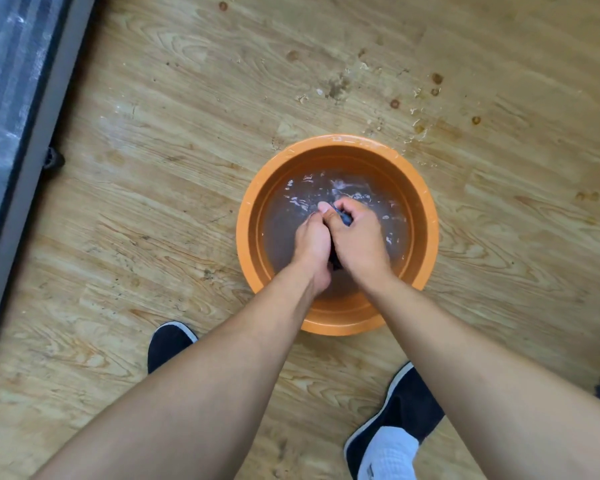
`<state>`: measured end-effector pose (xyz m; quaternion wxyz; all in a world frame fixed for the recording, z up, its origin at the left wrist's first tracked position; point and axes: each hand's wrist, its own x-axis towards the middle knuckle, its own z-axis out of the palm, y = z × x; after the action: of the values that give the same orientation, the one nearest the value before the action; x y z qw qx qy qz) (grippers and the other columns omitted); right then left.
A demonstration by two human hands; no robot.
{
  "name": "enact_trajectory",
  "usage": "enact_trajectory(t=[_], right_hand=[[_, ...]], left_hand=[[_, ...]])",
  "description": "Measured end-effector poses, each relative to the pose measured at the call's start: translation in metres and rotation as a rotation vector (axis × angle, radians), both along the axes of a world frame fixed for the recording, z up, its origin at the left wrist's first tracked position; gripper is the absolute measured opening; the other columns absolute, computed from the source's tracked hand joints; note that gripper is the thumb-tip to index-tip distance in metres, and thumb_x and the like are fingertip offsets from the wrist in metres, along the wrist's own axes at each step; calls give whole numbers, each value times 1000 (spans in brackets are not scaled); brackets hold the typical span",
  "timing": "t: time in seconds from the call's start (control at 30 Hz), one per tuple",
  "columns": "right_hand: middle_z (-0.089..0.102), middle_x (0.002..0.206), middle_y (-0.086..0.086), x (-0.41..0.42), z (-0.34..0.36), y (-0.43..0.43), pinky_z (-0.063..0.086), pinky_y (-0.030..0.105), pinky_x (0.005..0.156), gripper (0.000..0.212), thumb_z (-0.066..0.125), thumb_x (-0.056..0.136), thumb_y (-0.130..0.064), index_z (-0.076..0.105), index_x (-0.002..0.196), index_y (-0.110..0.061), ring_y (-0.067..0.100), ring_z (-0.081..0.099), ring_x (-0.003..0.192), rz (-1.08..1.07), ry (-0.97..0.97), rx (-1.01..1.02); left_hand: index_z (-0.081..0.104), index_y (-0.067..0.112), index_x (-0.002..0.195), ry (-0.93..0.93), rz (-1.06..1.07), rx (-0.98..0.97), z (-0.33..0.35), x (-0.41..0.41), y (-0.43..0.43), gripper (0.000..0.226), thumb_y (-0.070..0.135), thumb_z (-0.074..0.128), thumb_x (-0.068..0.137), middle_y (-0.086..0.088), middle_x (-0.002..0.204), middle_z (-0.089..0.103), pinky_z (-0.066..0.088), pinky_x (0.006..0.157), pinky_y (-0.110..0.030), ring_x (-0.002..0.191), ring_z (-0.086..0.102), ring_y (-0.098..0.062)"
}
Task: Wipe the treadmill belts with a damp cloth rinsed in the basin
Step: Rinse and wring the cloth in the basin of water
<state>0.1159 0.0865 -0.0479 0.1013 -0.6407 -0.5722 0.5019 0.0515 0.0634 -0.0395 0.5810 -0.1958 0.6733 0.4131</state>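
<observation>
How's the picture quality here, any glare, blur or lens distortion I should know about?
Head view: white glare breaks up the water in the orange basin; the dark cloth is mostly hidden between the left hand and right hand and slightly soft; light is even, shadows faint; the wide lens swells the forearms near the bottom edge.

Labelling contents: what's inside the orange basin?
The basin holds murky, rippled water; left hand and right hand hold a dark cloth in it. Only slivers of the cloth show; the hands cover the rest.
</observation>
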Motion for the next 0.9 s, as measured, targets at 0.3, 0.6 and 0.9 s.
enact_trajectory(t=[0.3, 0.6, 0.9], right_hand=[[59, 71, -3, 28, -44, 32, 38, 27, 72, 35, 62, 99, -17, 53, 65, -19, 21, 56, 77, -33, -218, -187], [73, 90, 7, -4, -14, 3, 47, 35, 80, 43, 51, 104, -46, 71, 91, -10, 28, 64, 85, -204, -66, -237], [65, 70, 0, -12, -22, 12, 41, 32, 64, 38, 59, 106, -32, 60, 72, -16, 21, 59, 70, -200, -66, -243]], left_hand=[[72, 19, 87, 161, -189, 214, 22, 0, -14, 29, 48, 73, 92, -2, 85, 74, 56, 82, -40, 82, 68, -21], [60, 13, 107, 432, -313, -11, -9, -15, -1, 21, 34, 59, 106, -6, 102, 70, 49, 83, -33, 98, 66, -30], [73, 17, 99, 33, -251, -43, -30, -3, 0, 41, 53, 53, 100, -13, 104, 78, 62, 89, -49, 93, 75, -31]])
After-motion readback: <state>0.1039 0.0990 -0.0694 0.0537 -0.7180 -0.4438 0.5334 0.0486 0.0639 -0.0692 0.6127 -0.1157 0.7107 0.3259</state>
